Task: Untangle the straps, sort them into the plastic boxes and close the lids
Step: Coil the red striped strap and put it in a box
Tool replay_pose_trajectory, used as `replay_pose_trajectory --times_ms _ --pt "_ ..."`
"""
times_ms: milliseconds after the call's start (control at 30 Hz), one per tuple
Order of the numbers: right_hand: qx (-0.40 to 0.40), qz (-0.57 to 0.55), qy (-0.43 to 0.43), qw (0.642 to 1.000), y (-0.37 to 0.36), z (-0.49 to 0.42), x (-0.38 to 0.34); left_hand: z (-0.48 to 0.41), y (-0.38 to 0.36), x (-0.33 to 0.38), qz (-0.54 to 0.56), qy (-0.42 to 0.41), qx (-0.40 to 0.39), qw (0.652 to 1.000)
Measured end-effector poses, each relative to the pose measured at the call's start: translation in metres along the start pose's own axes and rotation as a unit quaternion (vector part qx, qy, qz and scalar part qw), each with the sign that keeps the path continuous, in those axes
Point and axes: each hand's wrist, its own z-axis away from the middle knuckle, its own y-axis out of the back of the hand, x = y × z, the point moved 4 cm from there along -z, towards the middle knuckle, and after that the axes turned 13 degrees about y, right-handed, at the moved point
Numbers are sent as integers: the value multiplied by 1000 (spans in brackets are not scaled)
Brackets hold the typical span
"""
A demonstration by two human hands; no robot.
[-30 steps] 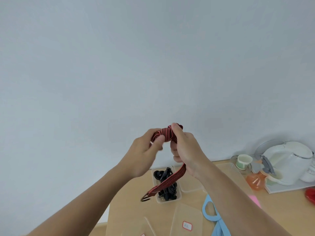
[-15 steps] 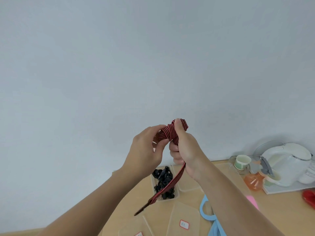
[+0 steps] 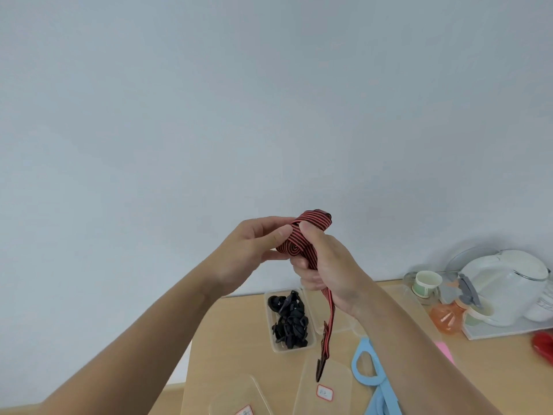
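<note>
A red strap with black stripes [image 3: 302, 241] is rolled into a coil, held in the air in front of the wall. My left hand [image 3: 254, 250] pinches the coil from the left with thumb and fingers. My right hand [image 3: 326, 265] grips it from the right, thumb on top. The strap's loose tail [image 3: 329, 322] hangs down from my right palm, ending in a dark metal ring [image 3: 320, 368]. Below on the table, a clear plastic box [image 3: 270, 322] holds black straps [image 3: 290, 323]. A second clear box [image 3: 344, 322] lies behind my right wrist, mostly hidden.
Two clear lids with red-edged labels, one [image 3: 326, 384] and another [image 3: 239, 398], lie at the front of the wooden table [image 3: 233, 330]. A light blue strap [image 3: 363, 369] lies to the right. A white kettle [image 3: 502, 289], paper cup [image 3: 426, 283] and orange item [image 3: 446, 319] stand at the far right.
The strap's hanging tail swung from slanting left to hanging almost straight down under my right hand. More of it is wound into the coil.
</note>
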Motion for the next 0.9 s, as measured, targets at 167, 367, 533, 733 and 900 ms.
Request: replay_pose_trajectory --times_ms 167,367,533,733,900 --pt "-48 26 39 998 1 4 -4 7 -3 13 13 -30 -23 999" --pt "42 138 55 988 8 5 2 10 -6 19 -60 -48 154 985" --pt "71 90 17 993 -3 1 -2 13 -20 22 -330 -228 327 856" --pt "90 5 -9 996 4 1 5 15 -16 16 -261 -199 220 919" --pt "-34 35 32 998 3 2 -1 5 6 18 -38 0 68 997"
